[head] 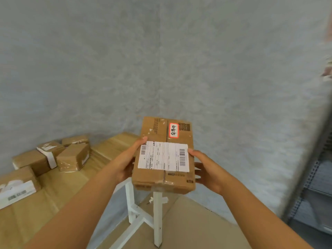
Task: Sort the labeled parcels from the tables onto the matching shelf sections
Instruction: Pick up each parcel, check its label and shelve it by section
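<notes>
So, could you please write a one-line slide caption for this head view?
Both hands, left and right, hold a labeled cardboard parcel above the table of waiting parcels.

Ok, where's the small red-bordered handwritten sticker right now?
In the head view, centre frame: the red-bordered white sticker sits on the far top face of the brown cardboard parcel, just beyond the white shipping label, held between left hand and right hand.
</notes>
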Demonstrator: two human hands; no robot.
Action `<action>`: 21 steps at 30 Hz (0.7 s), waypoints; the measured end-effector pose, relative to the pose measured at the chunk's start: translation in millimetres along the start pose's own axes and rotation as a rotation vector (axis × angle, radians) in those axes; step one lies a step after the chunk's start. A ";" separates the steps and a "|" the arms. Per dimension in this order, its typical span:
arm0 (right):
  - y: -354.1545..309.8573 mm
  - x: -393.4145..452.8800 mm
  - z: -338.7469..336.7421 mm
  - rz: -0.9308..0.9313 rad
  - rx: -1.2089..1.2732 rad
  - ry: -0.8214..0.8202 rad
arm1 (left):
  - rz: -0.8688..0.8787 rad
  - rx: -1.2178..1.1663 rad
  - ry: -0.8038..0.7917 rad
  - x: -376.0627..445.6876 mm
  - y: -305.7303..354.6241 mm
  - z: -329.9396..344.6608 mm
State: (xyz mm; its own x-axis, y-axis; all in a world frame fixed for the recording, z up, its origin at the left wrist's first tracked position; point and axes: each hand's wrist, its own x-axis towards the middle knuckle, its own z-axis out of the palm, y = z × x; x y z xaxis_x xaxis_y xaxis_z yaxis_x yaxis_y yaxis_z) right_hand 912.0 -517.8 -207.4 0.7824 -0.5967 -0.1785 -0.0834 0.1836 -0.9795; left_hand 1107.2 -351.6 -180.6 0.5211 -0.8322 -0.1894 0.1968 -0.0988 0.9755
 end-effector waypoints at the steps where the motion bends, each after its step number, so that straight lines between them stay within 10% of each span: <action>1: -2.7 -1.8 -3.1 -0.007 -0.004 -0.003 | 0.003 0.033 -0.052 4.0 6.0 6.7; 21: -31.5 -61.0 -150.7 -0.287 0.288 0.685 | -0.057 -0.119 -0.446 99.7 -5.7 234.5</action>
State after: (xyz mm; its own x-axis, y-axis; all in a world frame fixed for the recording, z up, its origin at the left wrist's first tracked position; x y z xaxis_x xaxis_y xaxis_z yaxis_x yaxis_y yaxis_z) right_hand 773.9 -604.9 -179.8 0.1882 -0.9816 -0.0321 0.2999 0.0885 -0.9498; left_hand 963.3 -561.9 -178.7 0.1039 -0.9831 -0.1505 0.3224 -0.1098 0.9402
